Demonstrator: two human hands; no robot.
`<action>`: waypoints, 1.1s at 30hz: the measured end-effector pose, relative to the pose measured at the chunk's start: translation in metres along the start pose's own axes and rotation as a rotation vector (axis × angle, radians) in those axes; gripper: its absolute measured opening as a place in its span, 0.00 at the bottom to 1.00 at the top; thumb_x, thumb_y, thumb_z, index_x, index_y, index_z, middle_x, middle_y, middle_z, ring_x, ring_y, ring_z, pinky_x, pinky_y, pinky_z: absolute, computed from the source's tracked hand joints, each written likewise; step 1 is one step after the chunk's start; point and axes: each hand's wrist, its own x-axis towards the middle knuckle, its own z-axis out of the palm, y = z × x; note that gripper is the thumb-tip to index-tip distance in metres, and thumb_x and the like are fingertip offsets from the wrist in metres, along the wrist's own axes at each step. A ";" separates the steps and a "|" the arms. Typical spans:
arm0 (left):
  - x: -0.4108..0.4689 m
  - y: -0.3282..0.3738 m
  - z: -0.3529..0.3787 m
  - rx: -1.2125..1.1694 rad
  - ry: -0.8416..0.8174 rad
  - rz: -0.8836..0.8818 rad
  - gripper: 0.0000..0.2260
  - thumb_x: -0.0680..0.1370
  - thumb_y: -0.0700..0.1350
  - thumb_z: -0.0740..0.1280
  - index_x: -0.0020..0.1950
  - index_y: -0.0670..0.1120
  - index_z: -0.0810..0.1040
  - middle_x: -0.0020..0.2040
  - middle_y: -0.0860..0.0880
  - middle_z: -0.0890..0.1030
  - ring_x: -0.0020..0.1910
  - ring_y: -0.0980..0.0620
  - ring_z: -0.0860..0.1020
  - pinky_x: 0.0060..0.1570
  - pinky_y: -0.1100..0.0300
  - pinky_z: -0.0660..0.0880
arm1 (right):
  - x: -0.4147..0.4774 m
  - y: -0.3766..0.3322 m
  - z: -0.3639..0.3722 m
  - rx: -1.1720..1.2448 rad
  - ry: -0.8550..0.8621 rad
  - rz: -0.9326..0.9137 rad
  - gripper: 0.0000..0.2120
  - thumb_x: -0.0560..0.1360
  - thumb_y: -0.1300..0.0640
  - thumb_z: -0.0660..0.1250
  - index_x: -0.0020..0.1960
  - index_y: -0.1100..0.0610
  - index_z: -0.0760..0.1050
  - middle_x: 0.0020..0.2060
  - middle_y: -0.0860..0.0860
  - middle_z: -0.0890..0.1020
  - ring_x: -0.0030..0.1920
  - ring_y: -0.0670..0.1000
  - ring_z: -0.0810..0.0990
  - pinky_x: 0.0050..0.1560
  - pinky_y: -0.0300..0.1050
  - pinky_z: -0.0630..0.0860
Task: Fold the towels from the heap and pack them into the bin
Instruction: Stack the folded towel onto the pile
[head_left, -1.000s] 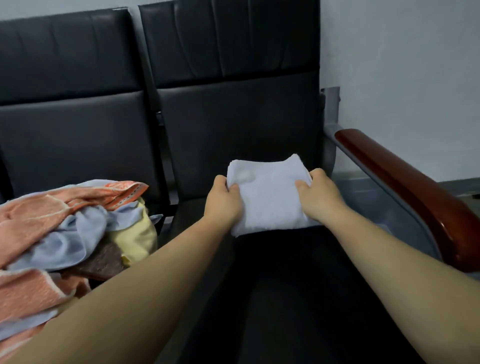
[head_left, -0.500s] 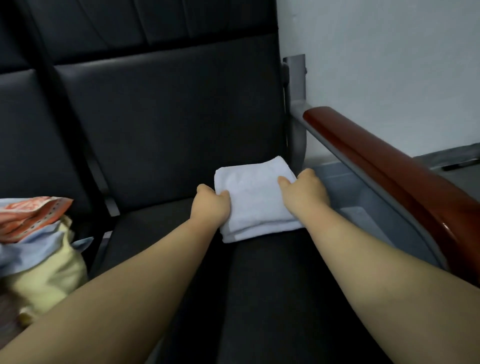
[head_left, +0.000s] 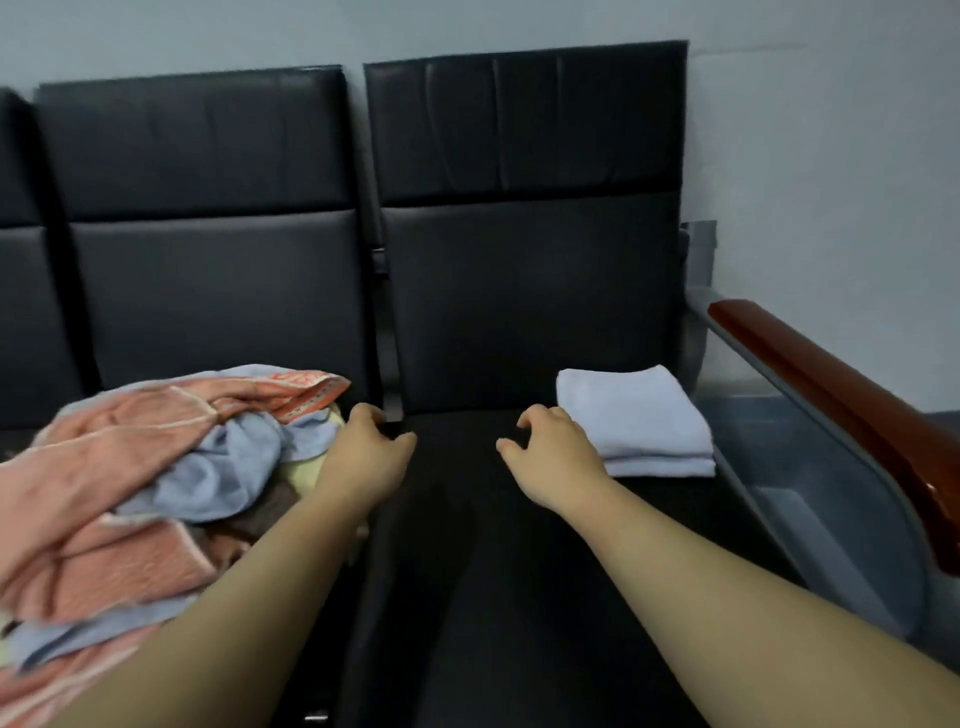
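Towels lie in two places in the head view. The loose heap (head_left: 156, 467) sits on the left-hand seat at about 9 o'clock, and one folded towel (head_left: 634, 421) lies flat at about 3 o'clock on the right-hand seat (head_left: 467, 571). The grey bin (head_left: 800, 467) stands at about 4 o'clock, beyond the wooden armrest (head_left: 831, 395) and lower than the seat. The folded towel is not yet in it.

The left hand (head_left: 366, 457) is at the heap's near edge with its fingers loosely curled, and it holds nothing. The right hand (head_left: 553, 457) hangs just left of the folded towel, at its 9 o'clock. It is loosely curled and empty too, and I cannot tell whether it brushes the towel's edge.

The step in hand looks like fetching the next towel. The blue towel (head_left: 228, 467) is closest to the left hand, at its 9 o'clock, but the orange towel (head_left: 130, 431) drapes over part of it. It would be better to pinch a free hem or corner than a bunched middle, so that only one towel comes away. Lift it high enough to clear the heap, then lay it on the bare dark seat toward 6 o'clock. Keep it clear of the folded towel so the fold is not disturbed. Dragging it sideways could pull tangled towels off the seat.
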 end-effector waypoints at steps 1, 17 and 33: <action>0.001 -0.014 -0.023 -0.021 0.045 -0.009 0.17 0.76 0.51 0.70 0.62 0.48 0.73 0.50 0.48 0.82 0.48 0.48 0.80 0.46 0.55 0.73 | -0.001 -0.021 0.012 0.011 -0.038 -0.046 0.21 0.82 0.44 0.64 0.73 0.51 0.70 0.68 0.50 0.73 0.65 0.53 0.75 0.61 0.52 0.78; 0.035 -0.195 -0.226 0.439 0.273 -0.286 0.17 0.74 0.59 0.65 0.57 0.51 0.78 0.56 0.45 0.78 0.51 0.42 0.78 0.53 0.47 0.78 | 0.018 -0.289 0.169 0.077 -0.309 -0.399 0.16 0.81 0.51 0.63 0.67 0.51 0.75 0.66 0.52 0.79 0.65 0.57 0.76 0.62 0.46 0.72; 0.015 -0.120 -0.219 -0.504 0.414 0.045 0.07 0.78 0.48 0.72 0.41 0.49 0.82 0.35 0.58 0.83 0.32 0.67 0.77 0.34 0.70 0.72 | 0.017 -0.275 0.142 0.525 -0.596 -0.397 0.28 0.65 0.53 0.75 0.65 0.41 0.80 0.61 0.44 0.83 0.62 0.47 0.80 0.64 0.49 0.78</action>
